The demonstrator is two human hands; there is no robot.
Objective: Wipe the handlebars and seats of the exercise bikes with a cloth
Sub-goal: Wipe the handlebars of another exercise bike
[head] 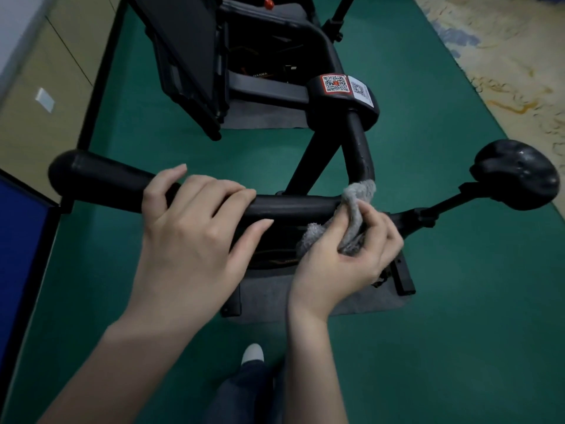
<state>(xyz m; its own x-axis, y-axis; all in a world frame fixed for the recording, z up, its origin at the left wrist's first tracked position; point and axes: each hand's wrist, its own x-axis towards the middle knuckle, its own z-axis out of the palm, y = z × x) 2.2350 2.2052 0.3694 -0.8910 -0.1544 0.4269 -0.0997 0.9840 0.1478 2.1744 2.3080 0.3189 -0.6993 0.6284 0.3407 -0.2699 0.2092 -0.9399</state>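
A black padded handlebar (101, 180) of an exercise bike runs across the middle of the view and bends away toward its stem (360, 142). My left hand (195, 221) grips the bar, fingers curled over the top. My right hand (345, 258) bunches a grey cloth (356, 203) against the bar right at the bend. The black seat (516, 172) stands on its post at the right, apart from both hands.
A second folded bike (195, 56) stands further back on a grey mat (266, 117). QR stickers (345, 85) sit on the stem housing. Green floor (443, 270) surrounds the bikes. A beige wall lies left, a blue panel (21, 240) near left. My shoe (253, 353) is below.
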